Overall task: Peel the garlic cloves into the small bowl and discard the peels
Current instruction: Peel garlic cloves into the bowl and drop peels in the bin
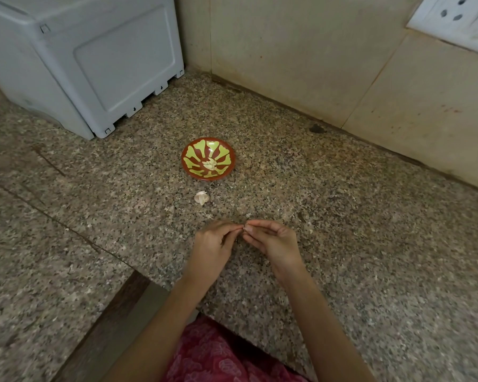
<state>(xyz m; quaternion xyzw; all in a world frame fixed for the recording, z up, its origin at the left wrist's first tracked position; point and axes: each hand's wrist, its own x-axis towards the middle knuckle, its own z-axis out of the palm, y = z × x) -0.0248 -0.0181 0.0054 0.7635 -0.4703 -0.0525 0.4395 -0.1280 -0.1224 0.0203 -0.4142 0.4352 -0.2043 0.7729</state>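
Both hands meet over the near middle of the counter [342,216]. The left hand [213,244] and right hand [273,241] are each curled in, thumb and forefinger pinching one small clove [244,229] between them, with the other fingers folded loosely beneath. The step in hand looks to be stripping the skin from this clove. To do it well, I judge one hand should hold the clove firm by its body while the other's nail catches loose skin at the tip. The nail then draws the skin off along the length, and the clove is turned so that no papery strip clings. The pull should be light, since so small a clove could slip and skip across the stone. Once bare it goes to the bowl [226,154], which stands farther off and a little left of the hands, with a few peeled cloves [210,164] at its centre. The skin should be kept apart for discarding, not dropped in with them. Between bowl and hands lies a pale clump of garlic [202,197]. The pinched clove is almost wholly covered by the fingers, so how much skin is left on it cannot be told. Whether the clump is whole cloves or partly husk is hard to make out. Pale flecks on the speckled stone may be peel or only its pattern. No bin is in view.
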